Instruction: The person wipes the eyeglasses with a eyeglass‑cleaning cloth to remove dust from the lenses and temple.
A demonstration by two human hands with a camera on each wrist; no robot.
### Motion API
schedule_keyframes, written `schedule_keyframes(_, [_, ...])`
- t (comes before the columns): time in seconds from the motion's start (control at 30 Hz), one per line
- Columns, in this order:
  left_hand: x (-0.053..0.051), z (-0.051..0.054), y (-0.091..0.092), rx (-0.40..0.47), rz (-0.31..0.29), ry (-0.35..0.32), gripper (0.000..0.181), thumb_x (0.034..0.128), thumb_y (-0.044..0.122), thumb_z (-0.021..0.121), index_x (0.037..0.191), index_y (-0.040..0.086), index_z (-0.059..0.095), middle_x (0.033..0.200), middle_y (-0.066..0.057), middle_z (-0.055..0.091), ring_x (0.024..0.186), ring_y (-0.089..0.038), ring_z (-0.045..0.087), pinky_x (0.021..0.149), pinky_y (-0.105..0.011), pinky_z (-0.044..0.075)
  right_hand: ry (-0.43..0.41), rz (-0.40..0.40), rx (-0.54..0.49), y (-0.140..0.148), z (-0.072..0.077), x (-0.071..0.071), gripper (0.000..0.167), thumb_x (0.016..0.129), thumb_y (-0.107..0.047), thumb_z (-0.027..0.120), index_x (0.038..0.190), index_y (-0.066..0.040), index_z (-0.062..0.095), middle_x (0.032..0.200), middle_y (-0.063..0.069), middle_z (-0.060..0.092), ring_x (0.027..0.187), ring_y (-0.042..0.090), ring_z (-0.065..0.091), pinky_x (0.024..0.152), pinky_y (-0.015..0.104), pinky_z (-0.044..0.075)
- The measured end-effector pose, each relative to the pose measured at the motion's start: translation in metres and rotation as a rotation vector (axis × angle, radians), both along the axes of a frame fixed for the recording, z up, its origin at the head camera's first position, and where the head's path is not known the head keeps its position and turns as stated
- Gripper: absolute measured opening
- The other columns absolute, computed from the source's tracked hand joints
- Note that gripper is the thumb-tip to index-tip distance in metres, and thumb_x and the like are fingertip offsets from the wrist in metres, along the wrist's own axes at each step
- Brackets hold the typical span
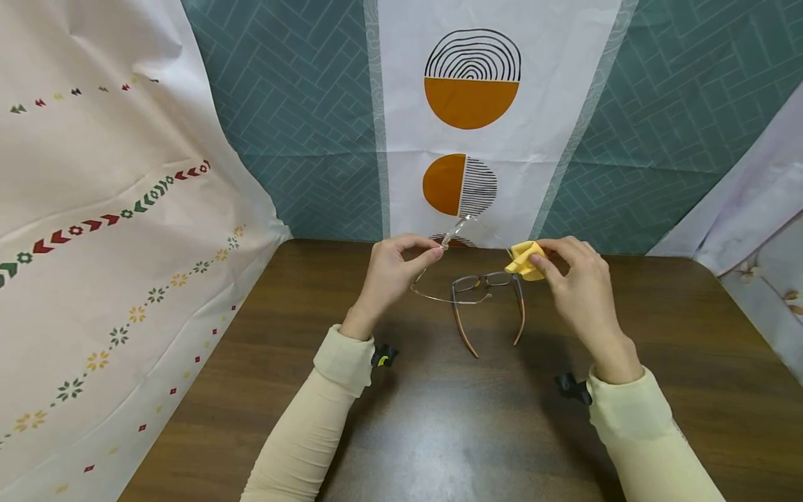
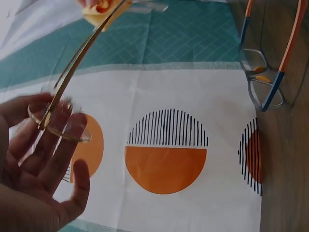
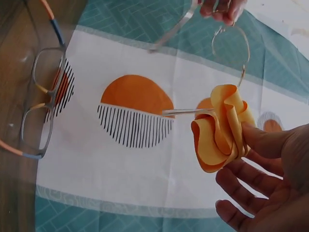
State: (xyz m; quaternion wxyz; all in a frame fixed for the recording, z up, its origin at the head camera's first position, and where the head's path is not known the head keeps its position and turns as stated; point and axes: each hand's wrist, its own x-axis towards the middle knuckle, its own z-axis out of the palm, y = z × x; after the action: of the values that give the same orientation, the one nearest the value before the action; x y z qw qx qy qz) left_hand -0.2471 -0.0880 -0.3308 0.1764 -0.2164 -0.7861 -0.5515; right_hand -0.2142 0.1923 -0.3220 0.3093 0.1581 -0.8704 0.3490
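Observation:
A pair of thin gold-rimmed eyeglasses [image 2: 72,67] is held up in the air between both hands. My left hand [image 1: 398,272] pinches them at one end of the frame, thumb against fingertips. On the other end, my right hand [image 1: 577,286] pinches a folded yellow cloth [image 3: 219,133]. The cloth covers that side of the glasses, so the lens there is hidden in the right wrist view; a temple arm [image 3: 186,112] sticks out beside it. The near temple arm [image 1: 448,301] hangs out over the table.
A second pair of eyeglasses [image 1: 519,307], with grey rims and orange-brown temple arms, lies unfolded on the brown wooden table [image 1: 426,432] below the hands. Behind the table hangs a teal and white patterned cloth [image 1: 301,104]; a cream printed cloth [image 1: 113,279] hangs at the left.

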Motion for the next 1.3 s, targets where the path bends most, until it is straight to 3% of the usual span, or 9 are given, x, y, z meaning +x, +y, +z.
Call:
schedule_keyframes(0.2, [0.004, -0.004, 0.009, -0.163, -0.107, 0.034, 0.009, 0.0937, 0.018, 0.08, 0.099, 0.011, 0.082, 0.096, 0.004, 0.077, 0.09, -0.01, 0.066, 0.084, -0.041, 0.054, 0.014, 0.049, -0.018, -0.012, -0.001, 0.002, 0.024, 0.09, -0.003, 0.079, 0.111, 0.008, 0.074, 0.096, 0.019, 0.069, 0.091, 0.034, 0.059, 0.081, 0.042, 0.04])
schedule_keyframes(0.37, [0.007, -0.005, 0.015, -0.269, -0.163, 0.079, 0.008, 0.0937, 0.015, 0.08, 0.099, 0.01, 0.082, 0.095, 0.004, 0.077, 0.089, -0.006, 0.066, 0.085, -0.034, 0.056, 0.017, 0.082, -0.01, -0.02, -0.004, 0.003, 0.024, 0.09, -0.003, 0.079, 0.111, 0.006, 0.074, 0.096, 0.017, 0.07, 0.091, 0.032, 0.06, 0.082, 0.043, 0.041])
schedule_keyframes(0.53, [0.01, -0.002, 0.018, -0.307, -0.185, 0.106, 0.009, 0.0945, 0.016, 0.079, 0.1, 0.01, 0.081, 0.095, 0.004, 0.076, 0.088, -0.006, 0.065, 0.085, -0.031, 0.056, 0.073, 0.074, 0.02, -0.024, -0.008, 0.003, 0.021, 0.09, -0.002, 0.08, 0.108, 0.005, 0.074, 0.094, 0.016, 0.07, 0.088, 0.034, 0.06, 0.081, 0.045, 0.039])
schedule_keyframes(0.63, [0.011, 0.0, 0.019, -0.314, -0.162, 0.129, 0.009, 0.0947, 0.017, 0.079, 0.099, 0.01, 0.082, 0.094, 0.004, 0.076, 0.087, -0.007, 0.065, 0.083, -0.028, 0.054, 0.113, 0.047, 0.047, -0.024, -0.009, 0.002, 0.018, 0.09, -0.001, 0.08, 0.106, 0.005, 0.074, 0.09, 0.016, 0.069, 0.085, 0.034, 0.058, 0.08, 0.046, 0.037])
schedule_keyframes(0.83, [0.011, 0.001, 0.019, -0.265, -0.107, 0.166, 0.007, 0.094, 0.017, 0.08, 0.098, 0.011, 0.082, 0.093, 0.005, 0.076, 0.085, -0.008, 0.064, 0.077, -0.026, 0.051, 0.129, 0.012, 0.079, -0.024, -0.01, 0.003, 0.016, 0.091, -0.002, 0.079, 0.105, 0.005, 0.073, 0.087, 0.016, 0.068, 0.083, 0.036, 0.056, 0.078, 0.046, 0.036])
schedule_keyframes(0.97, [0.011, 0.001, 0.017, -0.181, -0.075, 0.16, 0.007, 0.0934, 0.015, 0.08, 0.098, 0.011, 0.082, 0.093, 0.004, 0.076, 0.087, -0.008, 0.065, 0.079, -0.031, 0.052, 0.135, -0.004, 0.085, -0.024, -0.011, 0.002, 0.016, 0.092, -0.002, 0.078, 0.105, 0.006, 0.074, 0.086, 0.017, 0.068, 0.082, 0.036, 0.055, 0.076, 0.046, 0.035])
schedule_keyframes(1.1, [0.01, 0.002, 0.014, -0.072, -0.059, 0.147, 0.007, 0.0927, 0.012, 0.08, 0.098, 0.008, 0.082, 0.094, 0.001, 0.077, 0.094, -0.009, 0.068, 0.088, -0.035, 0.054, 0.161, -0.014, 0.096, -0.022, -0.012, 0.001, 0.017, 0.092, -0.002, 0.079, 0.105, 0.006, 0.074, 0.087, 0.018, 0.068, 0.082, 0.037, 0.054, 0.074, 0.045, 0.034])
schedule_keyframes(1.3, [0.009, 0.001, 0.012, 0.042, -0.06, 0.139, 0.01, 0.0922, 0.01, 0.08, 0.1, 0.004, 0.082, 0.096, -0.004, 0.079, 0.093, -0.013, 0.07, 0.088, -0.034, 0.054, 0.202, 0.002, 0.085, -0.019, -0.013, 0.0, 0.018, 0.091, -0.002, 0.079, 0.106, 0.007, 0.073, 0.09, 0.019, 0.068, 0.085, 0.039, 0.054, 0.074, 0.045, 0.032])
